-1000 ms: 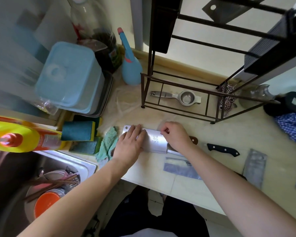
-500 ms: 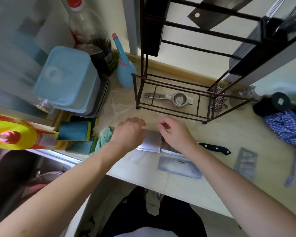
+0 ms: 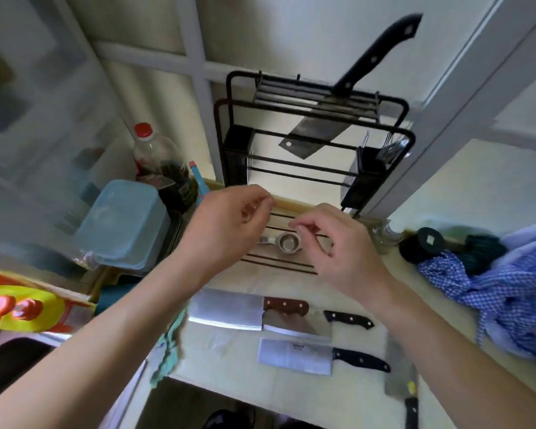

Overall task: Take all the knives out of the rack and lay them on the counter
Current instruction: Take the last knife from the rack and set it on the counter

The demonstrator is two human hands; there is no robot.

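Observation:
A dark wire rack (image 3: pixel 310 168) stands at the back of the counter. One cleaver (image 3: pixel 347 97) with a black handle still hangs in its top slots. Several knives lie on the counter in front: a cleaver with a brown handle (image 3: pixel 229 309), a black-handled knife (image 3: pixel 348 318) partly under it, a second black-handled cleaver (image 3: pixel 297 357), and another knife (image 3: pixel 403 388) at the right front. My left hand (image 3: pixel 229 224) and my right hand (image 3: pixel 331 243) hover empty in front of the rack's lower part, fingers loosely curled.
A metal strainer (image 3: pixel 287 243) lies in the rack's base. A blue lidded box (image 3: pixel 124 221), a bottle (image 3: pixel 158 159) and a sink (image 3: pixel 10 357) are at the left. A blue checked cloth (image 3: pixel 508 289) and dark jar lids (image 3: pixel 421 246) sit at the right.
Both hands let go of the brown-handled cleaver on the counter and rose toward the rack. The view tilted up, showing the cleaver left in the rack.

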